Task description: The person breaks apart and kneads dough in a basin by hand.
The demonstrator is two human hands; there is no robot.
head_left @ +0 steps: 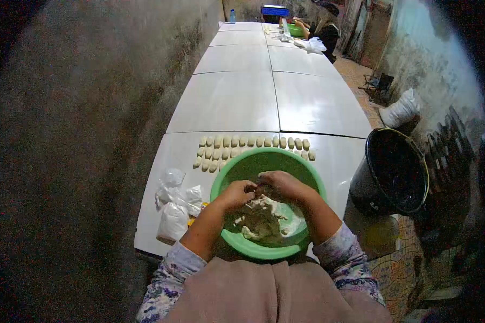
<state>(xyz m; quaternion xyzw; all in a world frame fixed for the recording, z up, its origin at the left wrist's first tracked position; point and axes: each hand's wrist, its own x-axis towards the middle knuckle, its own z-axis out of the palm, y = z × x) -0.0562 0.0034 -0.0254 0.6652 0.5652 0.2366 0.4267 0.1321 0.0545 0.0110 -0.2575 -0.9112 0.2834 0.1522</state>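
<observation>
A green basin (248, 248) stands at the near end of the table, with pale, crumbly dough (264, 218) and white flour inside. My left hand (237, 195) is over the dough, its fingers curled in toward the other hand. Opposite it, my right hand (283, 185) bends inward with its fingers closed. The fingertips of both hands meet or nearly meet above the dough; whatever they pinch is hidden in shadow. Beyond the basin, several small rolled dough pieces (218, 141) lie in rows, some partly covered by the rim.
Plastic bags of white powder (172, 220) sit left of the basin. To the right stands a large black bucket (364, 185). A white sack (399, 110) rests by the right wall. At the far table end, another person (326, 32) works beside a second green basin (295, 30).
</observation>
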